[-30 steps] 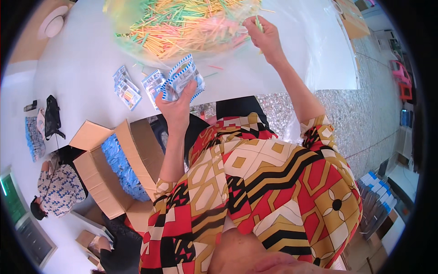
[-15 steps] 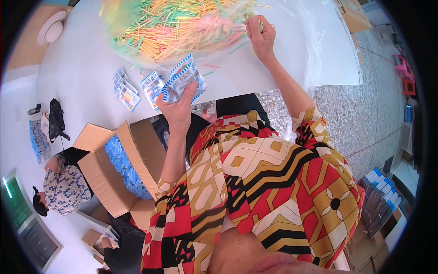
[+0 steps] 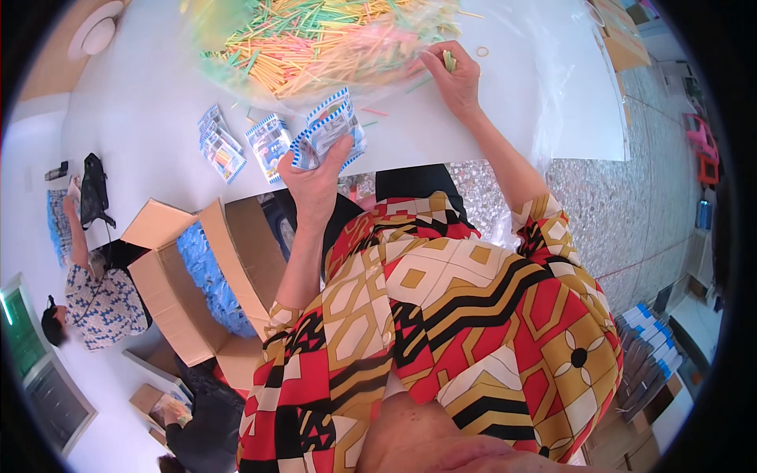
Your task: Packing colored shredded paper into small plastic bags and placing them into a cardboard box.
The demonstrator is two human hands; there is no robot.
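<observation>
My left hand (image 3: 314, 188) is closed around a blue-and-white striped packet (image 3: 334, 130), its thumb lying across the front. The packet's upper part stands apart like a mouth. Beside it on the white table lie another similar packet (image 3: 269, 147) and a small group of packets (image 3: 221, 150) farther left. My right hand (image 3: 459, 83) pinches a small bundle of yellow-green thin sticks (image 3: 449, 61) at the near right edge of the big heap. That heap of thin coloured sticks (image 3: 315, 43), yellow, green and pink, lies in a clear plastic bag (image 3: 213, 59).
An open cardboard box (image 3: 177, 288) of blue packets stands at my left, below the table edge. A few loose sticks (image 3: 375, 113) and a small ring (image 3: 482, 51) lie on the table (image 3: 552, 102). One person (image 3: 102, 303) and another in black (image 3: 209, 430) are at far left.
My right hand has drawn slightly down and right from the heap, and the stick bundle shows more clearly in it. My left hand keeps hold of the packet. The person at left has raised an arm.
</observation>
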